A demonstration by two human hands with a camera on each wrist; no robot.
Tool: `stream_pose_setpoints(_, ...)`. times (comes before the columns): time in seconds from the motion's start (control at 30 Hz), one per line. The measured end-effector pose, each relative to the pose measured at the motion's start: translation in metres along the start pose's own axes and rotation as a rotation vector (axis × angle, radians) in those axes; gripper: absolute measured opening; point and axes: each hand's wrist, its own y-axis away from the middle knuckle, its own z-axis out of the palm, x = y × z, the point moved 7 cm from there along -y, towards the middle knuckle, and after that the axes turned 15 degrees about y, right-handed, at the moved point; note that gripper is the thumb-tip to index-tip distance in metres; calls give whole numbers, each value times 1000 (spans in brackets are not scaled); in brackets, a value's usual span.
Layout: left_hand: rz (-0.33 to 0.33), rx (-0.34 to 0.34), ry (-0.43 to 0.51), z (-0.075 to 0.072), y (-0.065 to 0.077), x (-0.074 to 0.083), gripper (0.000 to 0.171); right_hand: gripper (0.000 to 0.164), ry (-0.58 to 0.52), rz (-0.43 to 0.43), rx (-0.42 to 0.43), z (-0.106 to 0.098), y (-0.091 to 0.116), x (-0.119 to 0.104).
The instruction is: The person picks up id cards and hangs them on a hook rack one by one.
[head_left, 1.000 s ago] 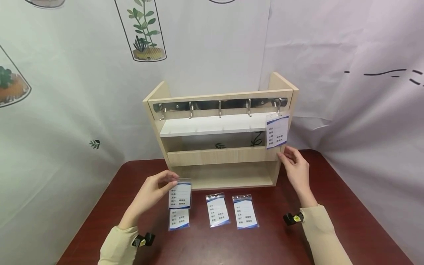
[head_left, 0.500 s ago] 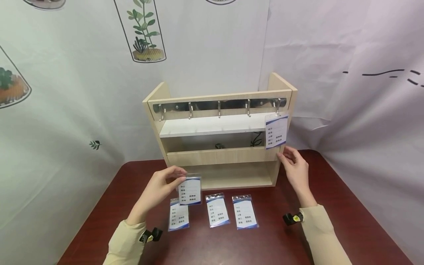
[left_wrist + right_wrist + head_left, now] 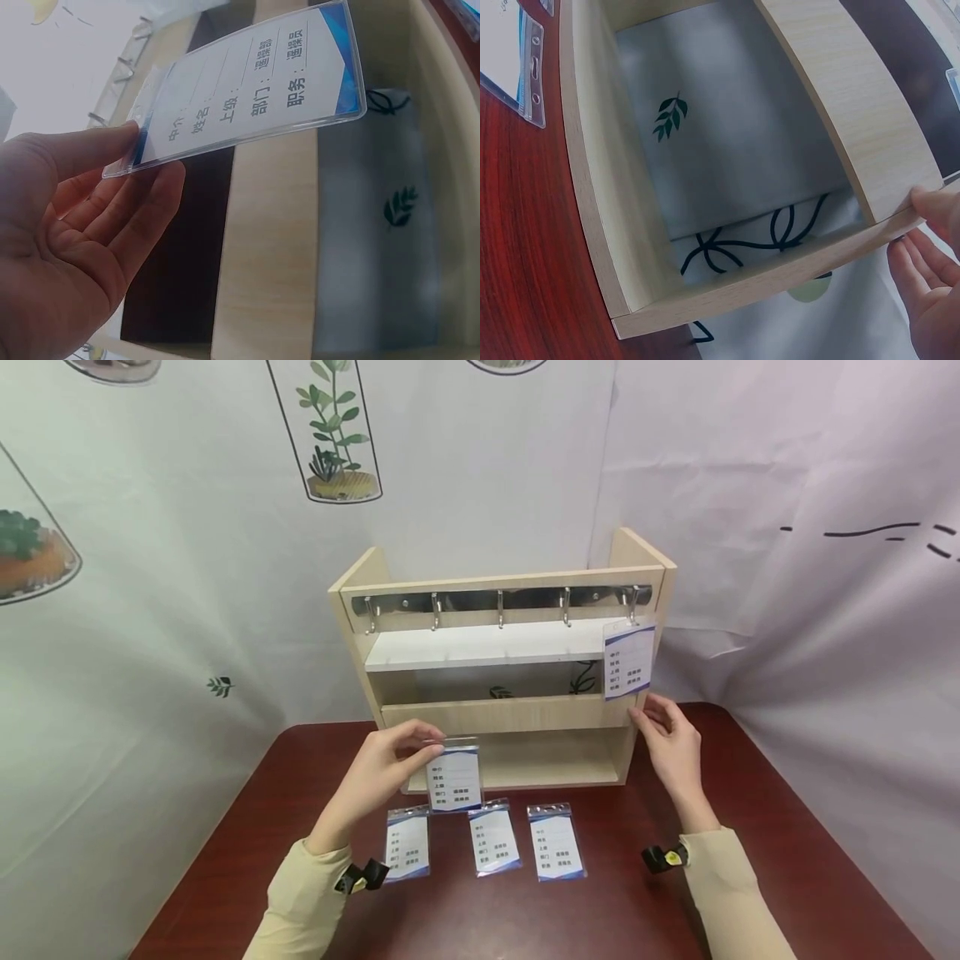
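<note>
My left hand (image 3: 390,772) pinches a badge holder (image 3: 454,779) by its top left corner, between thumb and fingers. The clear sleeve with its printed card (image 3: 255,82) hangs upright in front of the rack's lower shelf. My right hand (image 3: 670,739) grips the right side panel of the wooden rack (image 3: 840,255), thumb in front and fingers behind. Above that hand, another badge holder (image 3: 628,662) hangs from the rightmost hook (image 3: 633,606) of the metal hook strip (image 3: 532,600). On the table lie a left badge holder (image 3: 407,845), a middle one (image 3: 494,839) and a right one (image 3: 556,843).
The rack stands at the back of the dark red table (image 3: 622,902), with a white shelf (image 3: 450,645) below the hooks and a lower crossbar (image 3: 517,714). A pale printed curtain (image 3: 487,468) hangs behind and on both sides.
My left hand has moved right and slightly up with its badge holder, away from above the left badge on the table. The right hand keeps its grip on the rack.
</note>
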Motion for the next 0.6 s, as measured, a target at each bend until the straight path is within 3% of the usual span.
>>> stream_pose_setpoints(0.3,84,2,28,11,-12,22,13,40,-2,-14,8,-1,2,-1)
stream_pose_setpoints(0.6,141,26,59,13,-28,46,13,40,10,-19,13,-1,1,-2)
